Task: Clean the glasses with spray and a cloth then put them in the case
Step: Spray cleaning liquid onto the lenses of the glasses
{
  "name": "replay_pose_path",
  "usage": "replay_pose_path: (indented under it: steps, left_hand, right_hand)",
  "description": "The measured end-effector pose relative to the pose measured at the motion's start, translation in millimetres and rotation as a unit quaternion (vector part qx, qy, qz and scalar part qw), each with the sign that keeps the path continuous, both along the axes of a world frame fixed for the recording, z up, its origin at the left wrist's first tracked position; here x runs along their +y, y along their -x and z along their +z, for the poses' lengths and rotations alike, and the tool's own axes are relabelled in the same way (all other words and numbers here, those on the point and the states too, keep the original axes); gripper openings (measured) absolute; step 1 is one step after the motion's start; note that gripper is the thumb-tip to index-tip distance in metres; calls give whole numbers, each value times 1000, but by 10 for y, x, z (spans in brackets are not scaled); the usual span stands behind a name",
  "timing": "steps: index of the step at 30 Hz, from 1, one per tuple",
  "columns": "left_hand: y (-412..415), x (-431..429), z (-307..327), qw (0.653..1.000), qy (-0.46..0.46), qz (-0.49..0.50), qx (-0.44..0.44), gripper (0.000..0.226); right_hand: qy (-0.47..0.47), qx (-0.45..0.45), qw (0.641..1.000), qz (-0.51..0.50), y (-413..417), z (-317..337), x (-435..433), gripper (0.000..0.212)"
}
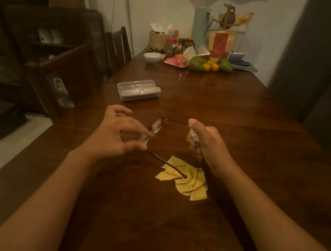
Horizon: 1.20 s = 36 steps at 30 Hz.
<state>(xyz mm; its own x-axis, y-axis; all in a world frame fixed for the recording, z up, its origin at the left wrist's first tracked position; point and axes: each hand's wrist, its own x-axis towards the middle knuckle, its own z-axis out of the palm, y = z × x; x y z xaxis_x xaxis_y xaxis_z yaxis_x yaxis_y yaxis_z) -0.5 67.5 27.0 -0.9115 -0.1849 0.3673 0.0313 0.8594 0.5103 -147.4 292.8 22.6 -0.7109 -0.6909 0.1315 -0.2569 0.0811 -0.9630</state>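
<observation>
Above the middle of the table (234,104), the left hand (117,132) pinches the glasses (156,128) while the right hand (207,146) grips the spray bottle (195,137) over the yellow cloth (187,178).

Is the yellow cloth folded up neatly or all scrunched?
Scrunched. The yellow cloth lies bunched on the table, creased with its zigzag edges fanning out, and one arm tip of the glasses rests on it.

Dim, warm indoor light; soft, grainy picture with wide-angle bending at edges.
</observation>
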Motion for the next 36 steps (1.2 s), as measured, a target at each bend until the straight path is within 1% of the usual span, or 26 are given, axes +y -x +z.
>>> replay_pose_path:
  steps: [1,2,3,4,5,7,8,9,12,17,21,27,30,32,34,36]
  left_hand:
    - [4,-48,-6,999,-34,24,31,25]
    - [32,-101,-14,997,-37,51,53,40]
    - [74,-146,-23,996,-24,72,50,62]
    - [117,-167,-30,995,1,93,22,79]
    - [165,-174,-46,993,23,110,-25,90]
    - [247,-189,-108,985,64,116,-108,95]
    - [276,-198,-146,984,75,104,-122,93]
    - [297,-206,-183,987,77,89,-113,90]
    - [311,-209,-222,993,84,65,-58,83]
    - [279,-204,-206,992,110,64,-12,47]
    - [244,-179,-174,991,116,65,5,35]
    - [234,-179,-167,986,139,86,25,28]
    - [230,-183,-185,986,137,87,32,24]
    - [228,-191,-183,986,138,86,21,25]
    - [241,-208,-185,984,158,88,-5,28]
    - [256,-227,-198,980,178,89,-29,34]
  right_hand:
    - [1,1,1000,-1,7,-3,4,61]
    - [1,3,1000,-2,10,-3,2,61]
    - [1,3,1000,-3,10,-2,-1,60]
    - [0,2,1000,-3,7,-2,-8,60]
    - [-1,1,1000,-2,5,-3,-16,61]
    - [-2,2,1000,3,1,-13,-22,61]
    - [-2,4,1000,5,0,-16,-24,61]
    - [-2,4,1000,6,-3,-17,-24,60]
    - [-5,-1,1000,6,-8,-18,-32,59]
    - [-11,-4,1000,13,-20,-21,-34,58]
    - [-1,-8,1000,22,-25,4,-20,56]
    - [31,-20,999,39,-76,73,5,56]
    - [36,-15,998,47,-119,103,14,56]
    - [34,-9,998,51,-147,112,14,55]
    - [37,-5,998,53,-168,122,11,55]
    - [37,-5,998,53,-182,133,13,55]
